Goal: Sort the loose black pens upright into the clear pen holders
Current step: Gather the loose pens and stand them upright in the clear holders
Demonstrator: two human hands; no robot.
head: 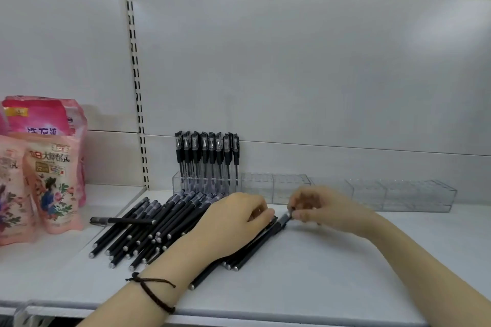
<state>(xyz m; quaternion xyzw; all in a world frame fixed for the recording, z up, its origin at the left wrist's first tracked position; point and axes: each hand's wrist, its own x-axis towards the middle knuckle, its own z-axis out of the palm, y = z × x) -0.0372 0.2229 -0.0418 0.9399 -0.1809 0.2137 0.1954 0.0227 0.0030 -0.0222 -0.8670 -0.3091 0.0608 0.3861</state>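
Several loose black pens (148, 228) lie in a pile on the white shelf. My left hand (233, 218) rests on the pile's right side, fingers curled down over the pens there. My right hand (316, 207) pinches the cap end of one black pen (268, 239) lying at the pile's right edge. A clear pen holder (204, 186) at the back holds several black pens (206, 151) upright. To its right stands a row of clear holders (276, 188) with no pens in them, reaching to the far right holder (417, 194).
Pink printed refill pouches (50, 175) stand at the left on the adjoining shelf. A slotted white upright (136, 87) and the white back panel (318, 74) rise behind. One pen (122, 220) lies crosswise on the pile. The shelf's front edge (239, 313) runs near my forearms.
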